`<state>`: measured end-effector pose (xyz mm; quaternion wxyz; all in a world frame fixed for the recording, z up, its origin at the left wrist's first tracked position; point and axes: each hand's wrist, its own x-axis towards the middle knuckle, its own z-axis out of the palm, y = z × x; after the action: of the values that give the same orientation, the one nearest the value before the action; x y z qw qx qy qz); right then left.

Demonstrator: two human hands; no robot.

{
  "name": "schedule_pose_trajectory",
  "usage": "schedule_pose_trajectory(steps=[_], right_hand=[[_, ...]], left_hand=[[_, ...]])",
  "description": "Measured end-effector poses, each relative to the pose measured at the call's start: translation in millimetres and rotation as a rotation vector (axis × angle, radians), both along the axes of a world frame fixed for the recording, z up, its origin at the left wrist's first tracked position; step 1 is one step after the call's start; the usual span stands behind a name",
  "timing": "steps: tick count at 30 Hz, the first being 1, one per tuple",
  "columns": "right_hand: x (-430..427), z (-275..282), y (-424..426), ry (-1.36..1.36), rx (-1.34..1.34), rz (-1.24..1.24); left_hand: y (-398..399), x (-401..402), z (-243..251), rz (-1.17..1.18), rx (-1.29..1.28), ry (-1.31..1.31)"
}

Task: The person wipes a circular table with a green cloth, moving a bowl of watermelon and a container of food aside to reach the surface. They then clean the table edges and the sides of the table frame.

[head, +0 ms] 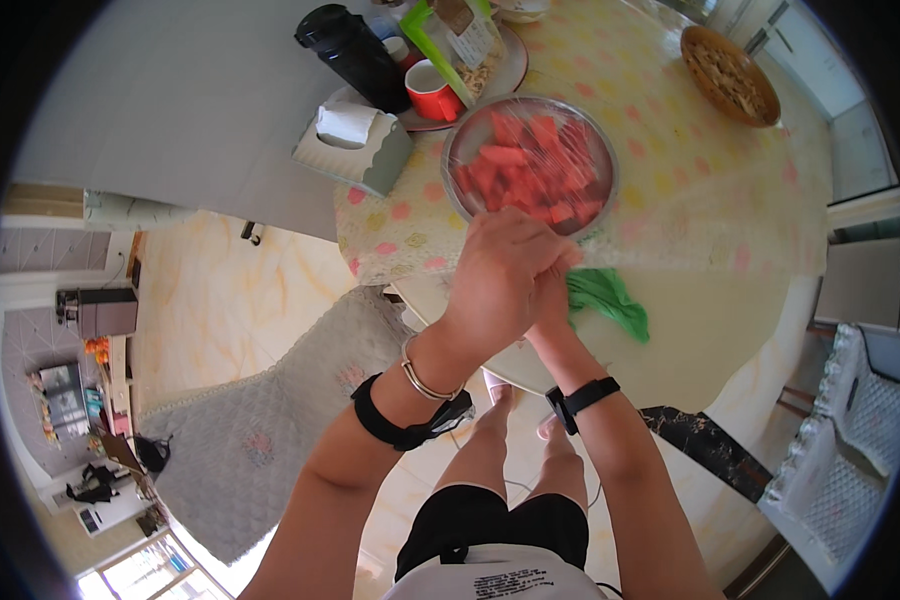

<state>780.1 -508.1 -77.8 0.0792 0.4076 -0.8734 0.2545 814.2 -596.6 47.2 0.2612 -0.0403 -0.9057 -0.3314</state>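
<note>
A round metal bowl point(456, 184) of cut red fruit chunks point(532, 161), which look like watermelon, stands on the table with clear film over its top. At the bowl's near rim my left hand point(499, 274) and my right hand point(553, 289) are together, the left partly covering the right. Their fingers are bent close to one another. Whether they grip the film is hidden and blurred. Just right of my right hand, a crumpled green plastic bag or cloth point(611, 300) lies on the bare near part of the table.
A tissue box point(356, 150), a red mug point(431, 94), a black flask point(356, 64) and a green-edged food pouch point(457, 45) stand left of and behind the bowl. A brown oval basket point(769, 105) is at the far right. A quilted grey cover point(255, 427) lies at the lower left.
</note>
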Motion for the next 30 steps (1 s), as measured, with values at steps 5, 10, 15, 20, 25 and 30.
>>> schedule_pose_trajectory(steps=[5, 10, 15, 20, 25, 30], right_hand=[[22.4, -2.4, -24.0, 0.037, -0.021, -0.025], [70.0, -14.4, -82.2, -0.184, 0.028, 0.134], [74.2, -24.5, -108.3, -0.241, 0.073, 0.159], [81.2, -23.6, -88.8, -0.278, 0.081, 0.212], [42.8, -18.9, 13.6, -0.379, 0.27, 0.106], [-26.0, -44.3, 146.7, -0.046, 0.501, -0.234]], left_hand=[[-6.2, -16.0, 1.3, -0.026, 0.075, 0.074], [-5.2, -14.1, 10.2, -0.054, 0.005, -0.021], [9.0, -14.6, 6.8, -0.117, 0.05, -0.02], [10.2, -7.1, 7.6, -0.094, 0.046, -0.04], [6.2, -1.1, 8.9, -0.037, 0.051, -0.073], [14.3, 5.9, 5.2, 0.004, 0.084, -0.101]])
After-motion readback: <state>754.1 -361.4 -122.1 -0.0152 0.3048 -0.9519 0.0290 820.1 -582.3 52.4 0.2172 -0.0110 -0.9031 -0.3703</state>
